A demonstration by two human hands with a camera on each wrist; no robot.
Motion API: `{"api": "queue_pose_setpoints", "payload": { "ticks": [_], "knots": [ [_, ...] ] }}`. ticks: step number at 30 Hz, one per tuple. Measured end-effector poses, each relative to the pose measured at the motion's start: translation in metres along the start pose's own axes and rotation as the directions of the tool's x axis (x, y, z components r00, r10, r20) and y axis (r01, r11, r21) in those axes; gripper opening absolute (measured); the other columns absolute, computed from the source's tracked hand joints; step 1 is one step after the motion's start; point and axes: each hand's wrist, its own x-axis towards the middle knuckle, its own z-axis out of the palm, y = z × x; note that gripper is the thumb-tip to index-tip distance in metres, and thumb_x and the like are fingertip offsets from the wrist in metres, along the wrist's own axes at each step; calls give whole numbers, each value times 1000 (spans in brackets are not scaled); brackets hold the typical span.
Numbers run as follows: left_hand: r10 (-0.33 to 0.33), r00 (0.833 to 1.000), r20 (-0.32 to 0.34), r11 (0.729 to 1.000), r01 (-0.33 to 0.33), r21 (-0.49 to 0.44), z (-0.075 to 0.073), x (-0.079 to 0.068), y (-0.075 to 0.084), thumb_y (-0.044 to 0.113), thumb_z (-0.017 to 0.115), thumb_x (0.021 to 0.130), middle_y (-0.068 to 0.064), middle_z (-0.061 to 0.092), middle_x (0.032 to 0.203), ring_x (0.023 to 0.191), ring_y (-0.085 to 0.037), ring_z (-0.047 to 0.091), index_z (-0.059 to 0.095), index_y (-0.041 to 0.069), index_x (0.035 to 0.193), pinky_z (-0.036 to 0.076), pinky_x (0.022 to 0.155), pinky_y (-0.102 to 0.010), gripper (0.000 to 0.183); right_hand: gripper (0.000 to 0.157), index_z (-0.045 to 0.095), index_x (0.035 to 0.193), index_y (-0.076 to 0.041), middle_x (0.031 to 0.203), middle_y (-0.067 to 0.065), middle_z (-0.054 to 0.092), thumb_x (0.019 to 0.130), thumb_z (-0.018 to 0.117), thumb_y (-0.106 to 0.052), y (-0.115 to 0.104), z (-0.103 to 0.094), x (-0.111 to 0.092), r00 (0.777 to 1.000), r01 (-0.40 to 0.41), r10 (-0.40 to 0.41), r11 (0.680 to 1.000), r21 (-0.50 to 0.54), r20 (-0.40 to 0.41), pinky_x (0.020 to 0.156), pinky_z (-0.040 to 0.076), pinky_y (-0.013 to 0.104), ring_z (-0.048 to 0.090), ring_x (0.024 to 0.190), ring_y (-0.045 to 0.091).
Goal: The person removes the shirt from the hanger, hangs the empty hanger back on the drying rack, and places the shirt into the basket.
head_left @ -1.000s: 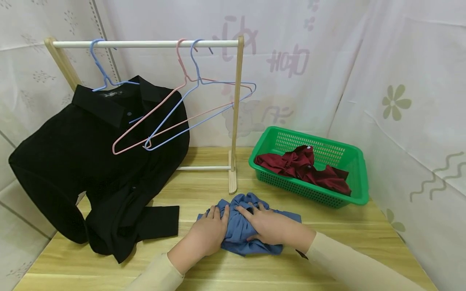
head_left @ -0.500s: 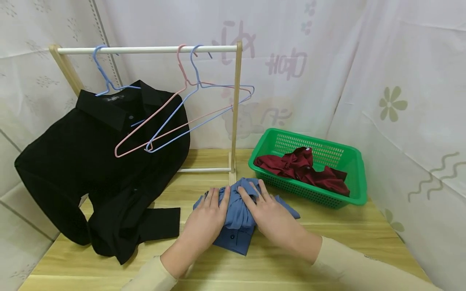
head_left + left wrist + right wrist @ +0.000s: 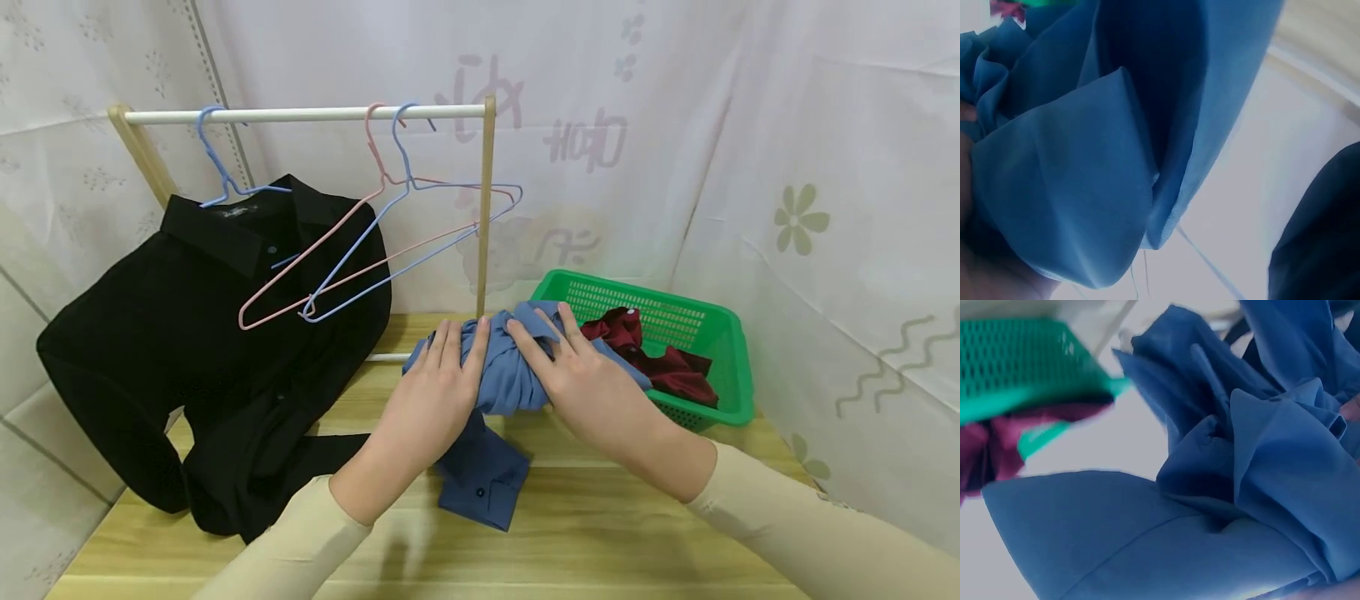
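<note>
A crumpled blue shirt (image 3: 504,379) is held up off the table between both hands. On its left side my left hand (image 3: 426,400) grips the bundle, fingers spread over the top. My right hand (image 3: 600,400) grips the right side in a similar way. Both thumbs are hidden in the head view. A sleeve cuff (image 3: 483,496) with a dark button dangles below, towards the table. Loose folds of the shirt fill much of the left wrist view, and the right wrist view shows one wide flap sticking out from the bundle.
A green basket (image 3: 731,350) holding a dark red garment (image 3: 678,375) stands just behind the right hand. At left, a black shirt (image 3: 225,350) hangs on a blue hanger (image 3: 225,179). A pink hanger (image 3: 330,242) and another blue hanger (image 3: 367,237) hang from the white rail (image 3: 300,115).
Both hands have raised the blue shirt from the tabletop and moved it forward, towards the rack and basket. Its buttoned cuff has come out below and now hangs down.
</note>
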Motion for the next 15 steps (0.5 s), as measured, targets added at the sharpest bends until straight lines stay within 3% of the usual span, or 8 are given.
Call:
{"api": "queue_pose_setpoints", "payload": {
  "ticks": [3, 7, 12, 15],
  "knots": [
    [-7, 1000, -12, 1000, 7, -12, -8, 28, -4, 14, 58, 109, -31, 56, 153, 143, -42, 58, 31, 3, 166, 57, 108, -48, 64, 87, 41, 163, -4, 135, 35, 67, 86, 82, 5, 20, -10, 11, 999, -30, 30, 999, 31, -14, 68, 66, 46, 49, 140, 62],
    [-4, 1000, -16, 1000, 3, -20, -25, 75, -11, 15, 56, 110, -31, 54, 155, 145, -42, 56, 28, 6, 168, 57, 107, -49, 66, 87, 37, 163, -1, 133, 37, 65, 86, 75, 13, 53, -30, 28, 996, -77, 81, 994, 80, -41, 89, 62, 58, 53, 137, 61],
    [-7, 999, -32, 999, 5, -49, -61, 135, -17, 16, 56, 108, -31, 50, 158, 150, -42, 50, 21, 9, 171, 59, 105, -49, 71, 89, 39, 161, -3, 137, 44, 57, 81, 69, 19, 90, -69, 50, 977, -156, 170, 982, 110, -131, 83, 59, 70, 50, 136, 67],
    [-4, 998, -60, 999, 1, -50, -89, 172, -22, 17, 54, 108, -30, 47, 160, 152, -39, 48, 17, 11, 172, 59, 106, -45, 74, 88, 38, 162, -8, 140, 46, 55, 83, 64, 18, 113, -100, 64, 954, -227, 239, 970, 86, -180, 81, 56, 75, 55, 125, 71]
  ]
}}
